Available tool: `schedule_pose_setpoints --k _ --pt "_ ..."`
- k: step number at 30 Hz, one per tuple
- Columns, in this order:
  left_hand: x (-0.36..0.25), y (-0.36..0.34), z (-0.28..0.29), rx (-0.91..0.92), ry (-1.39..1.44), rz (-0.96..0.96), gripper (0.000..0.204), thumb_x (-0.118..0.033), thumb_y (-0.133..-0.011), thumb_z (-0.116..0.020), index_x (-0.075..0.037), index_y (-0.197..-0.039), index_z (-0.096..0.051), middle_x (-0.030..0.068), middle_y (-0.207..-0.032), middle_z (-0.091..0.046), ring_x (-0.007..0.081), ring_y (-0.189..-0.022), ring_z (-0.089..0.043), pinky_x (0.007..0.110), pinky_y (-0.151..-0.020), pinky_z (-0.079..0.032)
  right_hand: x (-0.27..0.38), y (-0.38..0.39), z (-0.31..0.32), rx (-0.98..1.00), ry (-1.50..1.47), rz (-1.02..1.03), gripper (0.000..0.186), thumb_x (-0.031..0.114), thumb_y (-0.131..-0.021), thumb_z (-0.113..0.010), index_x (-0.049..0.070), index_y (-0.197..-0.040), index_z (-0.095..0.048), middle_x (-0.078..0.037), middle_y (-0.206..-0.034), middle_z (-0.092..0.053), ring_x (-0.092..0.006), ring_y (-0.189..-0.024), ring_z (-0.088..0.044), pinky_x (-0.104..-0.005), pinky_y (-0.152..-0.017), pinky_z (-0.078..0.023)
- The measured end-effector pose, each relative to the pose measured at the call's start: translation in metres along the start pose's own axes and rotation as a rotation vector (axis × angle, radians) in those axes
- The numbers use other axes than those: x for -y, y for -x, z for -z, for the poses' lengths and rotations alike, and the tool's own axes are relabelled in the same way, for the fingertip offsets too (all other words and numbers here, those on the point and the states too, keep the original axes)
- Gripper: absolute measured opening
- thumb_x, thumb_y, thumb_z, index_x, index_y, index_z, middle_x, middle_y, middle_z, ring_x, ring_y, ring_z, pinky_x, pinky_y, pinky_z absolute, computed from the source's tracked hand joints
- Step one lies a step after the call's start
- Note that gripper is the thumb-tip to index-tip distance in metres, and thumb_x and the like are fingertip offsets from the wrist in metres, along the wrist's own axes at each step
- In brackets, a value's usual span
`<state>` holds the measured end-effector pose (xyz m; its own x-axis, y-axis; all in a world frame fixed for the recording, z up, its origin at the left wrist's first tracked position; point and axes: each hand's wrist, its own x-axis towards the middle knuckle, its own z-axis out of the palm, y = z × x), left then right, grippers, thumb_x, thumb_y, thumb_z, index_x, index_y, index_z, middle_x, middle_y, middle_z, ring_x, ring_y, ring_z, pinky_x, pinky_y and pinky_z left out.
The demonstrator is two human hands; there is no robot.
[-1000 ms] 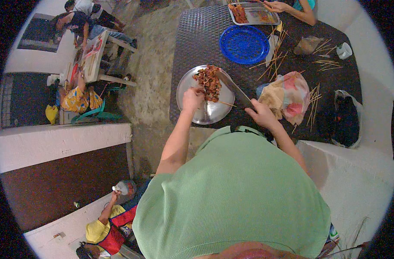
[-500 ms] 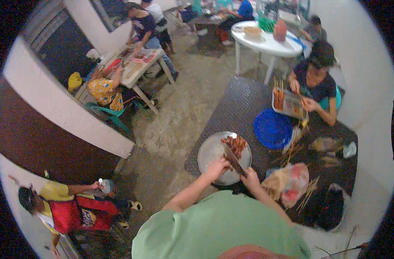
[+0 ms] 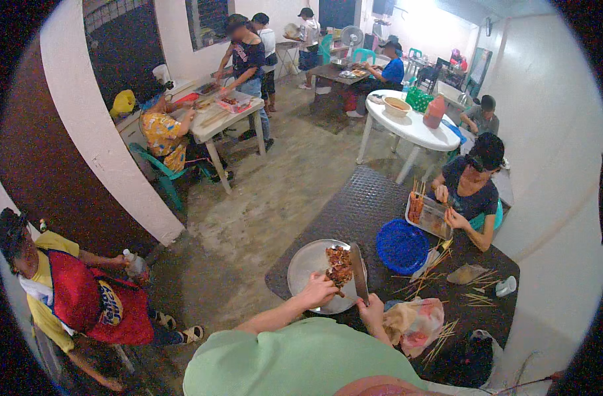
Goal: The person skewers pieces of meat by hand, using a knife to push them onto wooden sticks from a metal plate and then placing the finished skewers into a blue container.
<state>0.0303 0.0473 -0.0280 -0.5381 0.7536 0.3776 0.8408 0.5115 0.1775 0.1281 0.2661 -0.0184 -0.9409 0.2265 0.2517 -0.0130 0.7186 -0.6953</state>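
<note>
A round silver metal tray (image 3: 301,268) lies near the dark woven table's front edge, with a heap of reddish-brown meat pieces (image 3: 339,263) on it. My left hand (image 3: 318,291) reaches in over the tray's near side, fingers curled onto the near end of the meat. Gripped by its handle in my right hand (image 3: 371,311) is a wide-bladed knife (image 3: 359,272). Its blade points away from me, along the right side of the meat. My right fingers are wrapped round the handle, which they mostly hide.
Beyond the tray stands a blue basin (image 3: 402,246). Across the table a person holds skewers over a metal tray (image 3: 431,222). A plastic bag (image 3: 420,323), loose sticks (image 3: 440,340) and a white cup (image 3: 505,286) lie rightward. Someone in a red apron (image 3: 120,310) stands left.
The knife has swung from slanting across the meat to standing along its right side. My left hand remains at the meat's near end. The view has tilted up, showing more of the room.
</note>
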Motion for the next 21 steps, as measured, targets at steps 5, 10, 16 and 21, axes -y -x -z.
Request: schedule_pose_setpoints --k 5,10,16,21 --pt "-0.003 -0.002 0.010 0.014 0.036 -0.029 0.024 -0.027 -0.077 -0.067 -0.024 -0.101 -0.067 -0.0034 -0.088 -0.058 0.0205 -0.096 -0.052 0.050 -0.085 -0.034 -0.006 0.009 0.000 -0.018 0.017 -0.130 0.022 0.023 -0.075 -0.071 0.004 -0.083 -0.065 -0.013 -0.070 -0.055 -0.0296 -0.067 -0.057 -0.0390 -0.061 -0.043" --pt "-0.001 0.006 0.012 0.009 0.079 -0.012 0.026 -0.030 -0.079 -0.067 -0.028 -0.104 -0.066 -0.0042 -0.091 -0.059 0.0204 -0.095 -0.053 0.047 -0.082 -0.035 0.024 0.016 0.017 0.009 0.019 -0.147 0.026 0.028 -0.076 -0.072 0.005 -0.084 -0.064 -0.014 -0.078 -0.058 -0.0338 -0.071 -0.058 -0.0428 -0.063 -0.045" --pt "0.002 0.003 0.000 0.020 0.087 0.001 0.023 -0.033 -0.080 -0.064 -0.029 -0.103 -0.067 -0.0039 -0.095 -0.061 0.0206 -0.097 -0.053 0.047 -0.080 -0.036 0.006 0.022 0.021 -0.083 0.014 -0.140 0.022 0.023 -0.075 -0.073 0.005 -0.077 -0.061 -0.008 -0.069 -0.055 -0.0223 -0.065 -0.055 -0.0358 -0.061 -0.043" --pt "0.010 0.009 0.006 0.027 0.129 0.037 0.022 -0.033 -0.078 -0.064 -0.029 -0.099 -0.068 -0.0026 -0.094 -0.060 0.0211 -0.099 -0.053 0.046 -0.079 -0.037 0.025 0.028 0.056 -0.037 0.089 -0.149 0.017 0.017 -0.076 -0.072 0.004 -0.080 -0.062 -0.010 -0.072 -0.057 -0.0224 -0.067 -0.055 -0.0354 -0.062 -0.043"
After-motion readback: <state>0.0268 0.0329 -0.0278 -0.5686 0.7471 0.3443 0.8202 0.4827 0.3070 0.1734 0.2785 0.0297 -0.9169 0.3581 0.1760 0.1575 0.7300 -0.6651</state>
